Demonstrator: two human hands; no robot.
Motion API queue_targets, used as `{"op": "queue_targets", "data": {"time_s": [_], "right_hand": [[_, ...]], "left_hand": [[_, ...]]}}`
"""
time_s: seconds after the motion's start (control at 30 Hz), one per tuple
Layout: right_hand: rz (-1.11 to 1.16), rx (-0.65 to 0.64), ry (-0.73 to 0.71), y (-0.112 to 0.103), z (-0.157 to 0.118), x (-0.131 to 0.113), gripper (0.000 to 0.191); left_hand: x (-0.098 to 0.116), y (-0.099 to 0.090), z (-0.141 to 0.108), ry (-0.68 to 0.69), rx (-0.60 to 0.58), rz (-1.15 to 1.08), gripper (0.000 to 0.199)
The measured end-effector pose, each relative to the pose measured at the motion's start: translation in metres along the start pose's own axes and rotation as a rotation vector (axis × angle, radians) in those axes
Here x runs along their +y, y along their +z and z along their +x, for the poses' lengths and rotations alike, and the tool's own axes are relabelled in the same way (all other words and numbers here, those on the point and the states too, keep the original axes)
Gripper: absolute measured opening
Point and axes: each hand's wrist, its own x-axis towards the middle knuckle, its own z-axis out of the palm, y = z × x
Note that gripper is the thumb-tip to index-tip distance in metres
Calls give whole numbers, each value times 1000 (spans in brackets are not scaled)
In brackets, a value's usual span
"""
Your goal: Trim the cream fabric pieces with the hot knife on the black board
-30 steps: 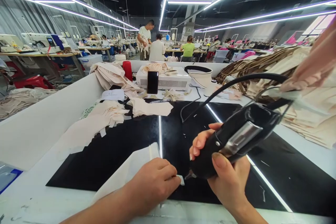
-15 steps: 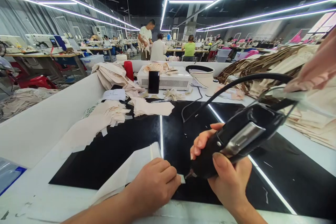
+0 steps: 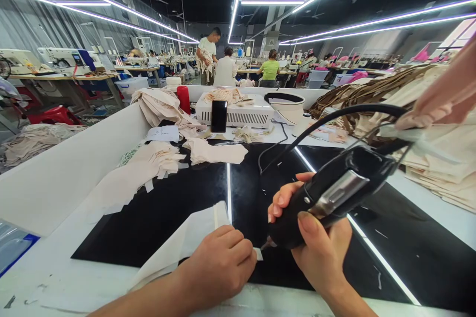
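Note:
My left hand (image 3: pixel 225 262) is closed, its fingers pinching a pale fabric piece (image 3: pixel 195 228). A small white end (image 3: pixel 259 253) pokes out past the fingertips, and the palm hides the part between. In my right hand (image 3: pixel 322 247) is a black corded hand tool (image 3: pixel 329 198) with a silver lever, held at a slant. Its thin metal tip (image 3: pixel 268 243) points down-left at the white end; whether they touch I cannot tell. Faint smoke hangs above the black work surface (image 3: pixel 178 223). A black cable (image 3: pixel 334 111) runs off the tool's upper end.
Pale fabric pieces (image 3: pixel 137 173) lie left; one more (image 3: pixel 215 151) sits ahead. Behind are a phone (image 3: pixel 219 116), a vented white box (image 3: pixel 245 111) and a red spool (image 3: pixel 183 99). Fabric stacks (image 3: pixel 442 168) stand right. A blurred pinkish shape (image 3: pixel 442 89) hangs upper right. Several people are farther back.
The tool in my right hand has shifted slightly left, its tip closer to the white end. My left hand and the fabric have barely moved.

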Motion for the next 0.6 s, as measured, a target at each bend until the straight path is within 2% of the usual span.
{"op": "queue_targets", "data": {"time_s": [0.6], "right_hand": [[-1, -11, -14, -1, 1, 0, 36]], "left_hand": [[3, -3, 4, -8, -11, 20, 21]]}}
